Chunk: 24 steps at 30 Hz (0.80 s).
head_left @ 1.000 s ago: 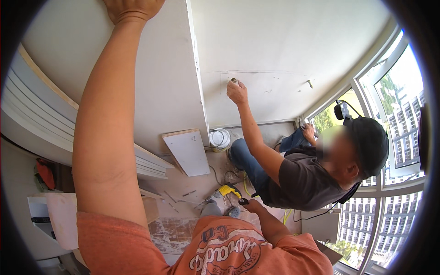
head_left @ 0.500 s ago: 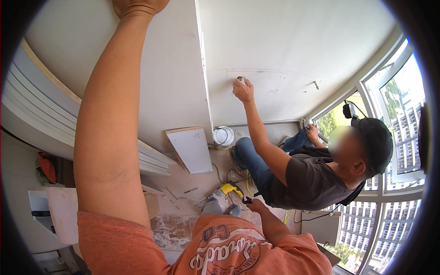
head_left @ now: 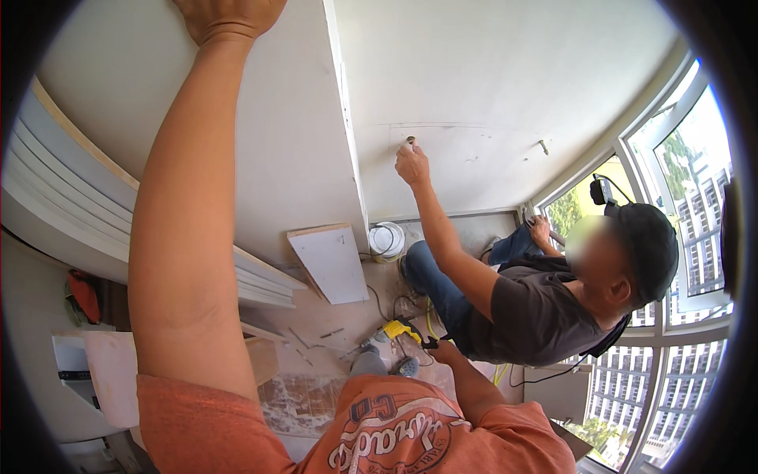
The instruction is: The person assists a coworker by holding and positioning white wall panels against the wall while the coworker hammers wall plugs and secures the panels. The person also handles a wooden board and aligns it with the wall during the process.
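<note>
My left arm reaches up across the picture, and my left hand (head_left: 229, 17) is at the top edge against the pale wall panel (head_left: 284, 103). Its fingers are cut off, so what they touch is hidden. Low beside my shirt, my right hand (head_left: 447, 353) is closed on a black wrench (head_left: 429, 343) with a forked-looking head. To the right a co-worker (head_left: 545, 308) crouches by the white wall (head_left: 474, 71). The co-worker's raised hand (head_left: 412, 164) is just below a small metal fitting (head_left: 410, 141) on that wall. A second fitting (head_left: 544, 148) sticks out farther right.
A yellow and black power drill (head_left: 399, 329) lies on the dusty floor near my feet, among cables. A white board (head_left: 330, 265) leans by the panel, beside a white bucket (head_left: 386, 241). Long white boards (head_left: 71, 174) stack at left. Windows (head_left: 687, 189) line the right.
The co-worker's hand has dropped slightly from the fitting, which now shows above the fingers. My left hand shows a little more at the top edge. My right hand still holds the wrench.
</note>
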Motion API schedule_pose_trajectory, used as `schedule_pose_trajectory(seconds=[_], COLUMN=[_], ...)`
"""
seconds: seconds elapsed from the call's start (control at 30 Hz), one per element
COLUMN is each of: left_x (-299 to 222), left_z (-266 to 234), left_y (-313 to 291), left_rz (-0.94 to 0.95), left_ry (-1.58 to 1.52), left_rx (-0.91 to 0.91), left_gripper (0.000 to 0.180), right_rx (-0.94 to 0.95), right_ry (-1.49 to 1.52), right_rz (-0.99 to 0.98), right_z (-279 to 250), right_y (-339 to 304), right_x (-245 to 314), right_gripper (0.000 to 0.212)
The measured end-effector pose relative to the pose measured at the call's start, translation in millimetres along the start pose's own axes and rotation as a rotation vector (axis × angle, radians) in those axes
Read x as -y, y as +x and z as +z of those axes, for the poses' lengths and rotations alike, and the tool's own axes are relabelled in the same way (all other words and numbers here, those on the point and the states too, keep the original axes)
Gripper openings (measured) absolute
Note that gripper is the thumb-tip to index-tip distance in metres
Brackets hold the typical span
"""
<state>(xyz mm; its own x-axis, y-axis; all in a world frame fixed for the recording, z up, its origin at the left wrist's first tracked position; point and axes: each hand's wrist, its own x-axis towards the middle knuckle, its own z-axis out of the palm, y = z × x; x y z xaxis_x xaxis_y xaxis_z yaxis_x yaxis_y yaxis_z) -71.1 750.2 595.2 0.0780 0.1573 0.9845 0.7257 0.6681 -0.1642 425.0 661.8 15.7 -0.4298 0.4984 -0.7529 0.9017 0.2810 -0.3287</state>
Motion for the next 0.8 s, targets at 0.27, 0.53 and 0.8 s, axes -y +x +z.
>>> schedule_pose_trajectory(seconds=[0.27,0.53,0.8], left_x=[3,3,2], left_z=[-2,1,6], left_y=[0,1,-1], left_rz=[0.007,0.030,0.052], left_ry=[0.049,0.041,0.022], left_rx=[0.007,-0.027,-0.081], left_gripper=[0.067,0.067,0.066], right_rx=[0.014,0.016,-0.040], right_ry=[0.001,0.064,0.035], right_rz=[-0.009,0.020,0.070], right_z=[17,17,33], right_y=[-3,-7,4], right_x=[-16,-6,-19], right_gripper=[0.047,0.047,0.048])
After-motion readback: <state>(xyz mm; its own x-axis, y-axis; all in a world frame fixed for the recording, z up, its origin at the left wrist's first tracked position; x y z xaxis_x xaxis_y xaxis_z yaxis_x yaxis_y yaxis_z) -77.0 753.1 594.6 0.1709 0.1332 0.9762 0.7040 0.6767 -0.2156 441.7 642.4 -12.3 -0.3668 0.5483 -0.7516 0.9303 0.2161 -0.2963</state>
